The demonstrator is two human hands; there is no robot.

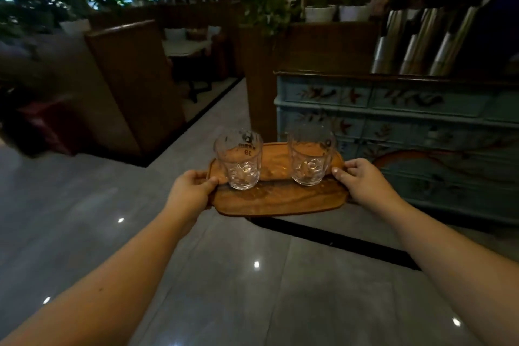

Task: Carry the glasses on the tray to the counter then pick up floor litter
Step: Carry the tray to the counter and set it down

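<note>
I hold a wooden tray [276,199] level in front of me, above the grey tiled floor. My left hand [191,191] grips its left end and my right hand [362,181] grips its right end. Two empty clear glasses stand upright on it: the left glass [240,160] has a dark logo and a number printed on it, the right glass [310,159] stands near my right thumb. No litter shows on the floor in view.
A pale blue painted cabinet [407,126] with a dark wooden top stands just ahead on the right. A brown booth partition [134,84] and a table [185,46] lie to the left. A black strip [337,241] crosses the floor. Potted plants [320,12] line the back.
</note>
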